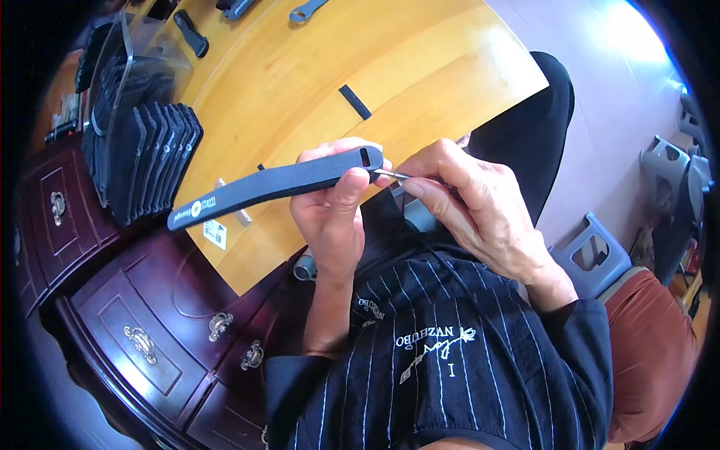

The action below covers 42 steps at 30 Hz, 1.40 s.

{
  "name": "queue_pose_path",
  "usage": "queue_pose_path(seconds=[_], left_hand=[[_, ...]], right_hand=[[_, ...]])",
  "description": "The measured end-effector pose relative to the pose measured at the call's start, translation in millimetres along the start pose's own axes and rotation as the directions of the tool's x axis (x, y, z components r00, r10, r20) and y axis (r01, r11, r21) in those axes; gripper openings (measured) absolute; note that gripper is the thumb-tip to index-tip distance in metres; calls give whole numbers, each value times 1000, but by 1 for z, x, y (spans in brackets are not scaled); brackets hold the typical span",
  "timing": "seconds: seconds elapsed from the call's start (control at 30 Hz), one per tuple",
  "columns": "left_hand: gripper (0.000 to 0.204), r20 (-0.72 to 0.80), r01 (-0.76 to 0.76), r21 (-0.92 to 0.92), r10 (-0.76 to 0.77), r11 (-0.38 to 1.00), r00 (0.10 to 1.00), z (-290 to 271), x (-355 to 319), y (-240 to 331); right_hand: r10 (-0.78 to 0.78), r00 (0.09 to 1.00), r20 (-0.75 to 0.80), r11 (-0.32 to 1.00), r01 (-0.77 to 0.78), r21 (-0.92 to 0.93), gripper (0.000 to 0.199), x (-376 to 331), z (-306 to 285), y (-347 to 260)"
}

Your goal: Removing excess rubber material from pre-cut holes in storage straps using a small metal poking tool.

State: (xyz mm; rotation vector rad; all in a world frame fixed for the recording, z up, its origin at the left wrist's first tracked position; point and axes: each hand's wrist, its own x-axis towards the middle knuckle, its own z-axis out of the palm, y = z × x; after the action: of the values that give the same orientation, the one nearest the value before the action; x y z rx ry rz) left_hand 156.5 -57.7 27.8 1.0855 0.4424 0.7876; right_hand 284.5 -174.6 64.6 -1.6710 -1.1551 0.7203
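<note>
My left hand [330, 225] grips a long dark grey fabric strap [277, 182] near its rounded end, which has a slot cut through it. The strap's other end reaches out to the left over the table's edge, with a small white print on it. Closed in a pinch, my right hand [480, 206] holds a thin, pointed metal tool [390, 174]. Its tip meets the strap's edge just below the slot. The tool's handle is hidden in my fingers, so its exact kind does not show.
On the yellow wooden table [442, 45] lies a short black strip [355, 102]. Further straps [191, 34] lie at the far side. Several dark folded straps [161, 157] stand at the left by a clear bin [161, 60]. A dark wood drawer cabinet [135, 300] borders the table.
</note>
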Motion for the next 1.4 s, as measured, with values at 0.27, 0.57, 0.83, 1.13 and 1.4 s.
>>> queue_pose_path(seconds=[0.27,0.57,0.83,1.13,1.4], left_hand=[[26,-51,-81,90,86,993,995,3,-4,-9],[18,7,345,16,-345,939,939,-2,-8,6],[14,347,664,-138,-592,735,727,23,-39,6],[35,103,421,-285,-409,861,907,-3,-21,13],[45,-134,431,-144,-449,891,884,8,-20,22]], right_hand=[[21,990,-143,996,-7,93,16,1,22,12],[-120,992,-42,992,118,-46,16,18,0,22],[-373,914,-159,920,343,-189,18,68,-26,43],[-62,998,17,996,61,63,27,32,-39,23],[-99,989,111,973,72,221,98,30,-9,-10]])
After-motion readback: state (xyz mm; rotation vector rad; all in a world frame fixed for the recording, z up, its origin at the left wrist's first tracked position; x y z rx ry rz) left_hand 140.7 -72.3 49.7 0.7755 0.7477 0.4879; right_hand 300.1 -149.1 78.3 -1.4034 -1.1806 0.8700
